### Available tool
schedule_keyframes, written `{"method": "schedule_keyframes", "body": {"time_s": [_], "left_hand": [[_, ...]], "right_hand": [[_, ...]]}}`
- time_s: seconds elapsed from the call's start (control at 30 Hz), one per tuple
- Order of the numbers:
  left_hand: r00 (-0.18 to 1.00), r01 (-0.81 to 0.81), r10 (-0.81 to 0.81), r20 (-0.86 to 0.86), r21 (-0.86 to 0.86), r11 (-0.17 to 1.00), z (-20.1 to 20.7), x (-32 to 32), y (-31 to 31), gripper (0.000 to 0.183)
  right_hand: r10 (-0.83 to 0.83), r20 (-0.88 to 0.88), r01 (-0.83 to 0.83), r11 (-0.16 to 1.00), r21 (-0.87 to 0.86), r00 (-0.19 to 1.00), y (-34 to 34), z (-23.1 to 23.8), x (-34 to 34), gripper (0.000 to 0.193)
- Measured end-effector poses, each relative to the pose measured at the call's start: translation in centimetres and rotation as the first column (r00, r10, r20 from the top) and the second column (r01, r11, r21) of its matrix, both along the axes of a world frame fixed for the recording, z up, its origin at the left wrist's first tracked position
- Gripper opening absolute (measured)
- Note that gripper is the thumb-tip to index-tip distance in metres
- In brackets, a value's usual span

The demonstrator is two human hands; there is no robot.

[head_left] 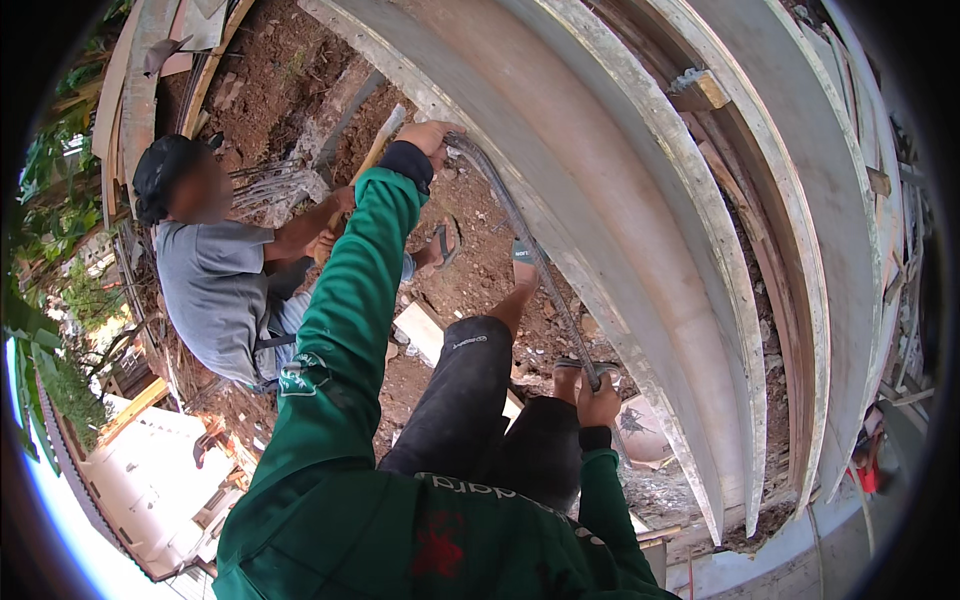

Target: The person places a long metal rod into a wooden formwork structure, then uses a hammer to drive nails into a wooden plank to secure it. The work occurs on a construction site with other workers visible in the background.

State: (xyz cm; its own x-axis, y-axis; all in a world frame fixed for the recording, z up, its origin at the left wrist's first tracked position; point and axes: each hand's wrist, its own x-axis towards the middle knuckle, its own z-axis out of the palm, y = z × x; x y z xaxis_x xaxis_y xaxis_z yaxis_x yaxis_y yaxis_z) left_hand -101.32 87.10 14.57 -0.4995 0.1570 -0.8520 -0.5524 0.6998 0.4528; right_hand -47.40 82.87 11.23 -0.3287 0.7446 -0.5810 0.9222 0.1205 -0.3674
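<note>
A long, dark, ribbed steel bar (520,222) slants in front of my legs, bent near its far end. My left hand (432,140) is closed round that far end, with the arm stretched forward. Close to my right knee, my right hand (599,402) grips the near end. The bar runs beside the edge of a long wooden form board (560,262); I cannot tell whether it touches the board. Past my left arm, a co-worker (215,270) in a grey shirt sits low, hands on a wooden handle (378,145).
Curved in the fisheye picture, long grey channels (640,230) with board edges fill the right side. A wood block (700,92) spans a gap between them. Broken soil (430,285) and rubble lie underfoot. Planks (125,90) stand at the far left, near green plants (40,270).
</note>
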Motion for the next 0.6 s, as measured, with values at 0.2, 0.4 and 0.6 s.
{"method": "schedule_keyframes", "body": {"time_s": [0.2,0.4,0.6], "left_hand": [[0.999,-0.03,0.028,0.034,0.06,0.998,0.2,0.5,0.0,0.023],[0.986,-0.103,0.08,0.146,0.154,0.983,-0.1,-0.1,-0.7,0.025],[0.984,-0.132,0.11,0.143,0.157,0.979,-0.4,0.3,-0.6,0.027]], "right_hand": [[0.022,-0.06,-0.026,0.997,-0.066,0.998,-0.1,-3.1,0.8,0.032],[-0.029,-0.202,0.014,0.997,-0.072,0.979,-2.4,-6.6,0.6,0.024],[-0.084,-0.215,0.036,0.975,-0.218,0.973,-0.9,-3.9,0.4,0.025]]}}
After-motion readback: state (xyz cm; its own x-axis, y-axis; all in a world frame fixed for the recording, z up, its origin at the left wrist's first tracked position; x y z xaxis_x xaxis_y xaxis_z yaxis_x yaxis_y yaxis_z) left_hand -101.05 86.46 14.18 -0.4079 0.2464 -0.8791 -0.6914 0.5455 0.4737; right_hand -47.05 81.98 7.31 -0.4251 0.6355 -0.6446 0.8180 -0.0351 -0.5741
